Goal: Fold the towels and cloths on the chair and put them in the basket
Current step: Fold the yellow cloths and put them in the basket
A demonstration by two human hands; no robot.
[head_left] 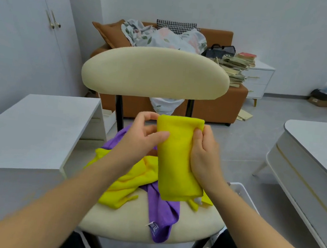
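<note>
Beside a white rectangular desk (34, 128), the left hand (142, 135) pinched the upper left edge of a folded yellow microfibre cloth (177, 158), thumb across its front. The cloth was held upright above the cream padded chair (154, 71), over a loose yellow cloth (128, 181) and a crumpled purple cloth (162, 212) on the seat. The right hand (204, 155) gripped its right edge, fingers curled behind. A white plastic basket (240, 193) showed just right of the seat.

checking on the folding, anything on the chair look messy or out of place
Yes: a purple cloth droops over the front of the seat, and a yellow cloth lies crumpled beside it. The folded cloth held by the left hand and right hand looks neat.
</note>
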